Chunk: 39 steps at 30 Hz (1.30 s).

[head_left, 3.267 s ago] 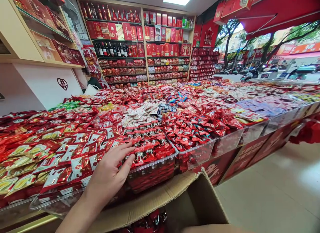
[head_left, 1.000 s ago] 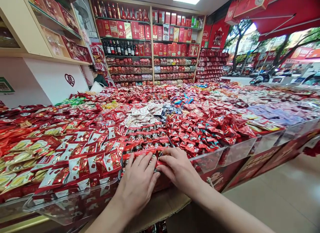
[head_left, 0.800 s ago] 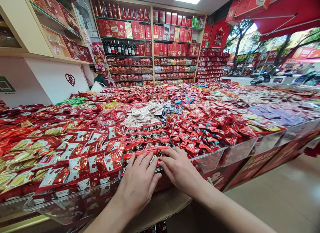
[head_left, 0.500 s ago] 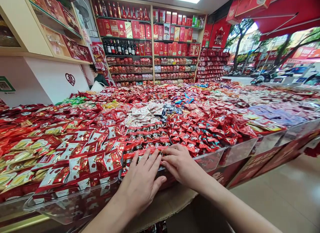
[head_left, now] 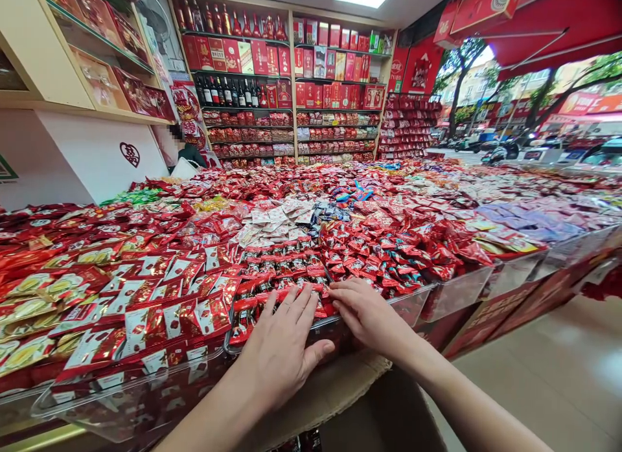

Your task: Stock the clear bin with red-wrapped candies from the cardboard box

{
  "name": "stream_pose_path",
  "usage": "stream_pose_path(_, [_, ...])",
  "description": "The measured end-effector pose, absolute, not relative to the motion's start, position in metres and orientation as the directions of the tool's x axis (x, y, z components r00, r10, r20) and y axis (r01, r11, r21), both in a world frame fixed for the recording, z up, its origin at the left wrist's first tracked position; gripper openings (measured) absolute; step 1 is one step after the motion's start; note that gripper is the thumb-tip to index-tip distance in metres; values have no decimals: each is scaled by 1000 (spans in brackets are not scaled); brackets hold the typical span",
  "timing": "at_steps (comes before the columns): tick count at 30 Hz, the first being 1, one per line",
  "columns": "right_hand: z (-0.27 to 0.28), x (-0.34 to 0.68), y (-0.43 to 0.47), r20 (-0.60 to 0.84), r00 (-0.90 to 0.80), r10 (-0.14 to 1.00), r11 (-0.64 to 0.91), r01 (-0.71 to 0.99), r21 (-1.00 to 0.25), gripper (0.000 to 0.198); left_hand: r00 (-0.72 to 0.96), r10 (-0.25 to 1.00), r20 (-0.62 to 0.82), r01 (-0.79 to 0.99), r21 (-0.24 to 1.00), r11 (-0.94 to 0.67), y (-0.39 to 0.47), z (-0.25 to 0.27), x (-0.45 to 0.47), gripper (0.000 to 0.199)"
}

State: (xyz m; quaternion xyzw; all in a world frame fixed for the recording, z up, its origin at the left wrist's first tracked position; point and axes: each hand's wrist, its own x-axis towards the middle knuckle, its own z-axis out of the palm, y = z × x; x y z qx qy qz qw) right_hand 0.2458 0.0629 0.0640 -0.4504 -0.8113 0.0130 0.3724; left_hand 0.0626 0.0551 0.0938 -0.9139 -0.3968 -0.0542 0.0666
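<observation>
Palm down, my left hand (head_left: 284, 342) lies with fingers spread over small red-and-black wrapped candies (head_left: 244, 317) at the front of a clear plastic bin (head_left: 232, 340). Its thumb points right, over the bin's front rim. My right hand (head_left: 362, 313) is at the right front corner of the same bin. Its fingers are bent and drawn together, with the tips beside the red packets. Whatever lies between those fingertips is hidden. More of these candies fill neat rows behind both hands.
Red-and-white packets (head_left: 168, 322) fill the bin on the left, and twisted red candies (head_left: 389, 245) are heaped on the right. An open cardboard box (head_left: 335, 400) sits below my forearms. Shelves (head_left: 293, 83) with bottles and boxes stand behind. A person (head_left: 187, 151) is at the back left.
My right hand has shifted slightly right, away from my left hand, to the bin's corner. More of the red packets shows between the hands. My left hand remains spread on the candies.
</observation>
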Motion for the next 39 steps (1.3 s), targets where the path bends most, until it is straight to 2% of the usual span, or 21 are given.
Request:
stream_pose_path(6, [73,246,72,424,-391,817,529,801,-280,14,663,744,78,748,-88,-658,55,95,67,64])
stream_pose_path(10, [80,242,79,330,-421,845,497,846,-192,20,638,768,53,770,-62,-635,54,95,70,64])
stream_pose_path(17, [86,239,81,254,-438,863,477,870,-121,22,626,779,33,780,-20,-626,51,97,74,65])
stream_pose_path(24, [80,241,76,352,-440,826,514,845,-151,17,616,788,21,788,11,-616,45,100,71,63])
stream_pose_path(31, [81,240,63,463,-400,791,541,810,-225,18,510,843,171,858,-166,-485,43,92,53,62])
stream_pose_path(39, [81,227,61,503,-429,750,609,746,-270,17,494,842,216,869,-148,-472,38,81,55,63])
